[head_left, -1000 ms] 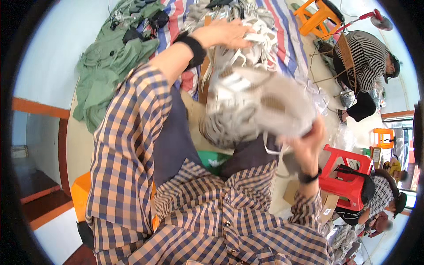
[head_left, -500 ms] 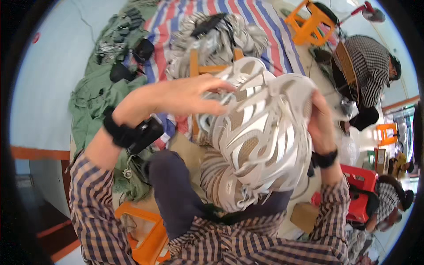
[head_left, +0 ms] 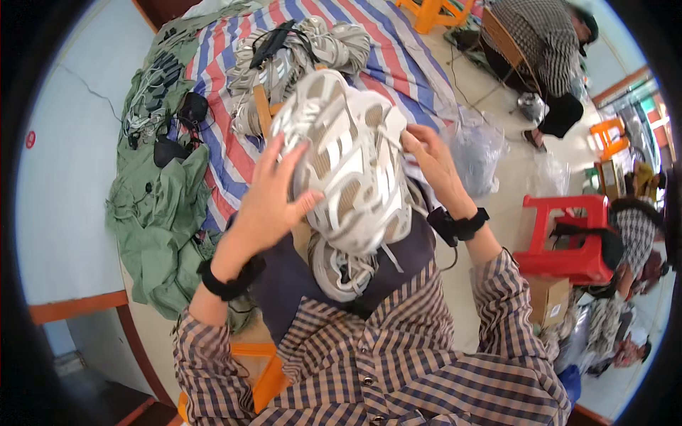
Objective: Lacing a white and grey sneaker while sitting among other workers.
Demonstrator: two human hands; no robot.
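We are seeing bare floor point(head_left: 508, 188) opening right of our right hand point(head_left: 433, 163); the shoe pile point(head_left: 298, 50) is crowding beyond our left hand point(head_left: 273, 199).

Person wears a long-sleeved shirt point(head_left: 398, 369) w/ brown, navy & cream checks, small dark buttons down the front, cuffs pushed up the forearms. Black strap on each wrist: left band point(head_left: 229, 278) plain, right band point(head_left: 462, 226) w/ a small black unit & thin cable hanging off. Dark navy apron-like cloth point(head_left: 284, 291) over the lap.
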